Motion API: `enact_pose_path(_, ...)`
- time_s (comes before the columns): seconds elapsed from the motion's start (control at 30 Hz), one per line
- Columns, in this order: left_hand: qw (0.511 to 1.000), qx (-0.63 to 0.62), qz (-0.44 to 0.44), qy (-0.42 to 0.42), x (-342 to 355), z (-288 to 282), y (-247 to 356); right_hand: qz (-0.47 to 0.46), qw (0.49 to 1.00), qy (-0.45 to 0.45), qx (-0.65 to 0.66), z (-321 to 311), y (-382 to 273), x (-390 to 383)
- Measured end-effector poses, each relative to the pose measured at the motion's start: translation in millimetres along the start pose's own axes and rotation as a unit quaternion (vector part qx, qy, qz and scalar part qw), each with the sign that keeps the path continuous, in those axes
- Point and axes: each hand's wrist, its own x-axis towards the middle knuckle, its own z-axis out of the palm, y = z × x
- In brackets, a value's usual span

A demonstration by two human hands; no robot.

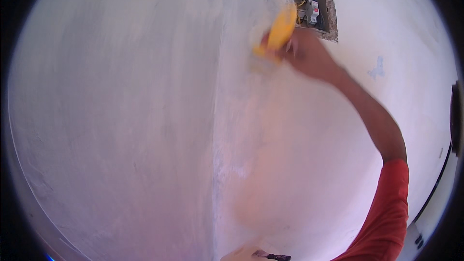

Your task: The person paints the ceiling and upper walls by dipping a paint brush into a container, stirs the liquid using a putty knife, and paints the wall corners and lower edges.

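My right hand [300,53] is closed around a flat yellow-handled tool [282,27] in the upper middle of the view. Its broad lower end lies close to the pale wall [159,116]. Motion smears that end, so I cannot tell whether it is a brush or a scraper, or whether it touches the wall. Just right of the tool's handle, a recessed electrical box [330,7] holds a white circuit breaker [312,12] and loose wires. My red-sleeved right arm reaches up from the lower right. No part of my left hand shows.
A vertical line [218,116] divides the greyer left wall area from the whiter right. A bluish patch [377,67] marks the wall at right. At the bottom edge is a beige object [240,254] with a dark handle-like piece [279,257]. A dark object [455,118] stands at far right.
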Motion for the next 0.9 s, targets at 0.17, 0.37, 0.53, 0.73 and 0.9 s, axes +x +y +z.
enact_pose_path(0.17,1.000,0.004,0.005,-0.002,2.8,6.9,-0.4,0.043,0.981,0.148,-0.117,-59.2,77.1,123.0)
enact_pose_path(0.37,1.000,0.005,0.007,-0.007,5.8,8.7,1.3,-0.112,0.899,0.316,-0.281,-99.6,95.3,172.4)
enact_pose_path(0.53,1.000,-0.001,0.009,-0.011,9.5,7.1,0.5,-0.215,0.908,0.127,-0.337,-38.7,80.1,105.6)
enact_pose_path(0.73,1.000,-0.008,0.016,-0.009,10.6,4.8,3.7,-0.129,0.983,-0.095,-0.094,-11.6,-12.7,17.7)
enact_pose_path(0.9,1.000,-0.013,0.023,-0.004,5.0,-1.3,-1.8,-0.187,0.976,0.096,-0.050,-62.7,50.3,135.1)
